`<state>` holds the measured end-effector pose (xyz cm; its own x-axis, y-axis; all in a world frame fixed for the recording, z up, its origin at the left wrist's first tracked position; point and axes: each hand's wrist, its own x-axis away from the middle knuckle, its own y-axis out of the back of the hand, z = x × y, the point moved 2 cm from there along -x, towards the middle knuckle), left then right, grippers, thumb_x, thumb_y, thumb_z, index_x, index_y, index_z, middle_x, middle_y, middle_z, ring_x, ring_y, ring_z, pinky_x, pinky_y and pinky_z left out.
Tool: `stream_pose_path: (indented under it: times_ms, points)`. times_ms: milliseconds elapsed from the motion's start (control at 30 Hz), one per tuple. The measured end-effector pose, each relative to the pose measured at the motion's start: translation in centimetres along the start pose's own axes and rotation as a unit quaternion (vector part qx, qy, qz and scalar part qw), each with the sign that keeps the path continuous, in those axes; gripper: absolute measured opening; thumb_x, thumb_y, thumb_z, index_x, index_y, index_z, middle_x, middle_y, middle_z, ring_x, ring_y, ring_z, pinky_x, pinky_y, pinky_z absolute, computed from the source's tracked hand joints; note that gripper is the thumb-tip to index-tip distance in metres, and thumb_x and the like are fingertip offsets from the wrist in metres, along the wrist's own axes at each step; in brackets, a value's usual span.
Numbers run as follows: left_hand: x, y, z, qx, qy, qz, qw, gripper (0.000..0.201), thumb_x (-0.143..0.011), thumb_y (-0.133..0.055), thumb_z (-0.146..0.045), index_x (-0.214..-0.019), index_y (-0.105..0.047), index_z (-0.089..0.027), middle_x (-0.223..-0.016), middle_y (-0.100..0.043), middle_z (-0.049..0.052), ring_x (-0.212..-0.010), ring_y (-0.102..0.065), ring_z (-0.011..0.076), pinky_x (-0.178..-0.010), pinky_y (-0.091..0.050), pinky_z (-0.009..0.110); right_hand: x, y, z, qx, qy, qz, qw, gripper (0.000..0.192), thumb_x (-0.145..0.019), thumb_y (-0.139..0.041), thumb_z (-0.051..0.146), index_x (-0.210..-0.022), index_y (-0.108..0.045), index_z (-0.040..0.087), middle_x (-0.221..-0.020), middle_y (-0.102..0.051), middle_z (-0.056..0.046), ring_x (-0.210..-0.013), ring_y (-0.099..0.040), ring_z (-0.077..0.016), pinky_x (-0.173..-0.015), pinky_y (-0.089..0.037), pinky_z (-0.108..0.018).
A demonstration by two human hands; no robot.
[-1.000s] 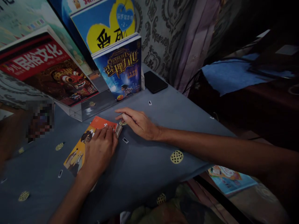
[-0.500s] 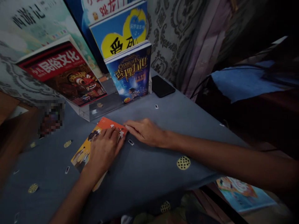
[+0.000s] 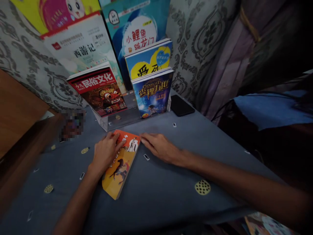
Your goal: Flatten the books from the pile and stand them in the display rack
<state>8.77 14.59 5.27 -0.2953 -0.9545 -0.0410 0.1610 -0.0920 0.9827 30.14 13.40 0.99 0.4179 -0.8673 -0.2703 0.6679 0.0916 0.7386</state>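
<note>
An orange and yellow book (image 3: 121, 168) lies flat on the grey-blue tablecloth (image 3: 166, 192). My left hand (image 3: 105, 153) rests on its upper left part, fingers spread over the cover. My right hand (image 3: 160, 147) lies flat on the cloth at the book's top right corner, fingertips touching its edge. Neither hand lifts the book.
A clear stand (image 3: 122, 119) behind the hands holds upright books: a red one (image 3: 99, 88), a dark blue one (image 3: 153, 91), and others stacked behind. A black phone (image 3: 182, 105) lies beside it. Patterned wall at the back, wooden furniture (image 3: 17, 111) on the left.
The view tilted up, showing more books. My left hand slid toward the book's upper left, uncovering its cover. My right hand came in to the book's top right corner.
</note>
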Motion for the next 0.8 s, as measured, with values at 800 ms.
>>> stream_pose_path:
  times_ms: [800]
  points:
    - [-2.9,-5.1,2.0,0.204,-0.14,-0.079,0.966,0.05,-0.104,-0.032,-0.039,-0.147,-0.049,-0.019,-0.154,-0.049,0.009,-0.148,-0.037,0.0221,-0.121,-0.031,0.047,-3.5,-2.9,-2.2,0.023,0.081,0.027,0.996,0.046,-0.103,-0.044,0.034,-0.147,-0.046,0.021,-0.156,-0.044,-0.015,-0.145,-0.043,-0.0306,-0.116,-0.042,-0.054]
